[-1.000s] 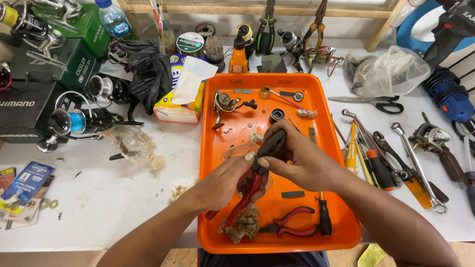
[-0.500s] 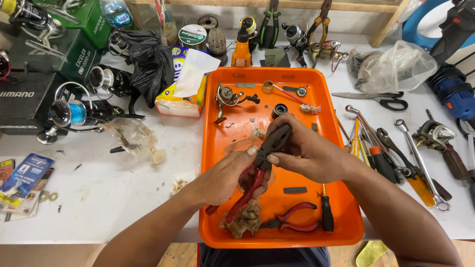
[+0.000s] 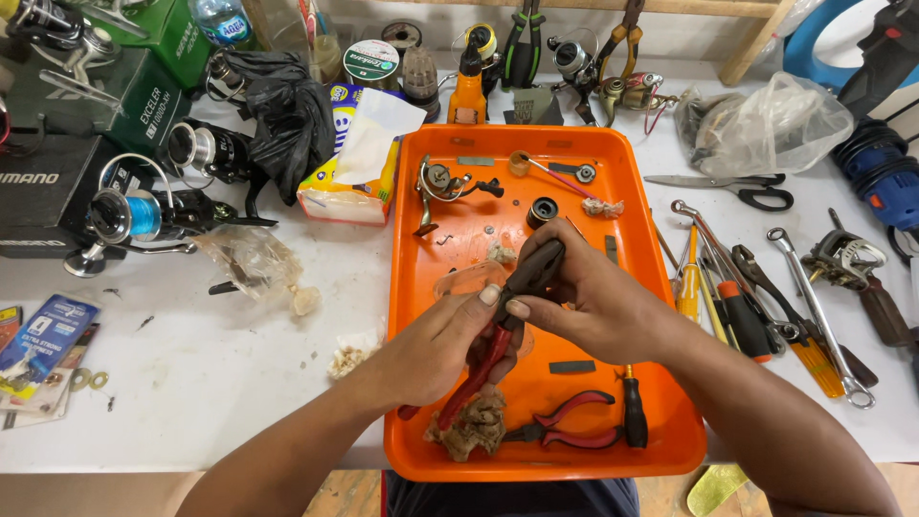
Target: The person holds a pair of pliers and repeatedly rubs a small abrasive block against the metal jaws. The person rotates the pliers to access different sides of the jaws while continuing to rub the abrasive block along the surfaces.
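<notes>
A dark, elongated fishing-reel part of black plastic or metal (image 3: 536, 271) is held tilted above an orange plastic tray (image 3: 651, 436), its upper end pointing away from the person, pinched between the fingers of the right hand (image 3: 584, 306). Red-handled pliers (image 3: 476, 376) slant from that part down toward the tray's near left corner, gripped in the left hand (image 3: 440, 345); their jaws are hidden between the fingers, where the thumbs meet.

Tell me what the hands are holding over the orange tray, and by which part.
Both hands grip one dark fishing-reel part: the right hand around its upper body, the left hand lower down, where red-handled pliers run under its fingers.
</notes>
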